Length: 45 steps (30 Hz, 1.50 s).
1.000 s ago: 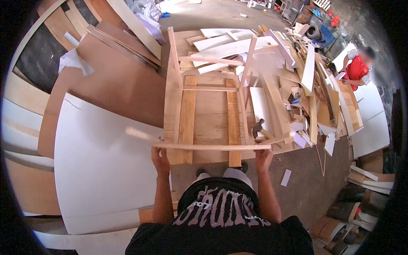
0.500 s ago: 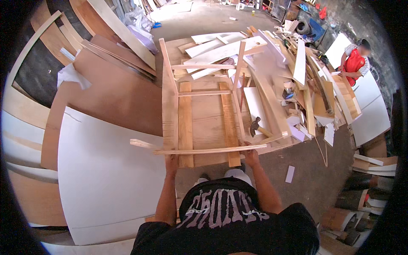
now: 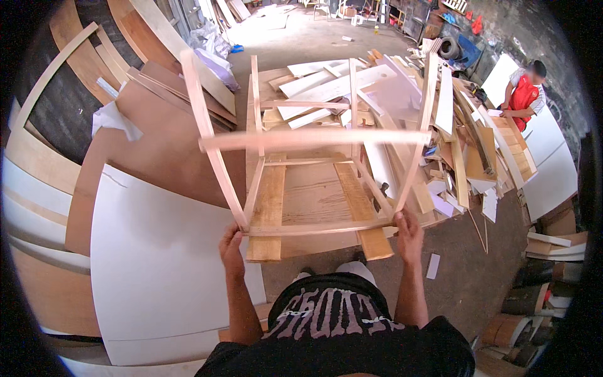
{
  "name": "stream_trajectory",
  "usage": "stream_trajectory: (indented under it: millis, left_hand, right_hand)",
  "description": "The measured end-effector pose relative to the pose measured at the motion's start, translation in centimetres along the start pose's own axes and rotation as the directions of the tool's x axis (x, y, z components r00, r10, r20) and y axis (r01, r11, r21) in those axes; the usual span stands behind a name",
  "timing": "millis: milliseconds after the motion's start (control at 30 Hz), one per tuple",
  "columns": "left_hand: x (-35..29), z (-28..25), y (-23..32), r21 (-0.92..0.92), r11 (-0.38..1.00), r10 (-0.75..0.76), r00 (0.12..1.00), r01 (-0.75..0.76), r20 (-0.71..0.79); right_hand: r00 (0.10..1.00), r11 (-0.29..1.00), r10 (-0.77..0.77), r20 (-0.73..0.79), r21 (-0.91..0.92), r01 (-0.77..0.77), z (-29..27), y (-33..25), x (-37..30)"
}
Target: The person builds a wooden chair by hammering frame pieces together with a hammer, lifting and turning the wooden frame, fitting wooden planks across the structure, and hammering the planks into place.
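A pale wooden chair frame [image 3: 314, 230] stands before me, with uprights and crossrails around an unfilled middle. My left hand [image 3: 232, 252] is closed on its near left corner, the thumb against the wood. At the near right corner my right hand [image 3: 410, 239] grips the frame the same way. A raised crossrail, blurred by motion, spans the two nearer uprights. Under the frame, two yellowish boards [image 3: 268, 201] lie on a plywood worktable [image 3: 311, 195] and stick out past its near edge. A hammer [image 3: 384, 188] shows only partly behind the frame's right side.
White and bare wood offcuts [image 3: 326, 85] are heaped across the table's far side and to the right. Large white [image 3: 169, 264] and brown panels [image 3: 182, 163] lean at the left. A person in a red vest [image 3: 525, 103] works at the far right.
The frame has tipped so its nearer uprights and their crossrail now rise into view. My hands have spread apart to its near corners. The hammer has become mostly hidden.
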<state>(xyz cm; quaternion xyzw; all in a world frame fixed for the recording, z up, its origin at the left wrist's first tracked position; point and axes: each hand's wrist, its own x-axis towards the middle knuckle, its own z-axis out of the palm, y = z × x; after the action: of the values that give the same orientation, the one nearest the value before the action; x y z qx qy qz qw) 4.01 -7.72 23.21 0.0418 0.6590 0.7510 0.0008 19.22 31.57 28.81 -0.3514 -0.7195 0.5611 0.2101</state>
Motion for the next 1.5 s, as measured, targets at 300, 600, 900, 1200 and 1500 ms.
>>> stream_trajectory:
  millis: [300, 600, 900, 1200, 1500]
  left_hand:
    - [5.7, 3.7, 8.1, 0.315, 0.759, 0.544, 0.821, -0.57, 0.177]
    - [16.2, 9.4, 6.7, -0.013, 0.929, 0.37, 0.929, -0.37, 0.006]
    - [21.7, 11.4, 1.1, -0.058, 0.987, 0.153, 0.986, -0.149, 0.061]
    - [17.8, 12.5, 9.3, -0.018, 0.938, 0.343, 0.935, -0.346, -0.091]
    - [15.9, 9.8, 19.4, -0.076, 0.937, 0.321, 0.927, -0.34, -0.192]
  right_hand:
    - [0.859, 0.849, -0.508, -0.061, 0.13, 0.512, -2.7, -4.4, 3.6]
    - [0.824, 0.823, -0.559, 0.095, 0.178, 0.539, 4.3, -2.5, 15.3]
    - [0.795, 0.764, -0.59, 0.141, 0.417, 0.492, 10.6, -1.1, 21.9]
    - [0.766, 0.61, -0.621, -0.168, 0.51, 0.607, 9.4, -9.4, 21.0]
    - [0.751, 0.673, -0.66, 0.004, 0.448, 0.588, 6.2, -19.8, 22.7]
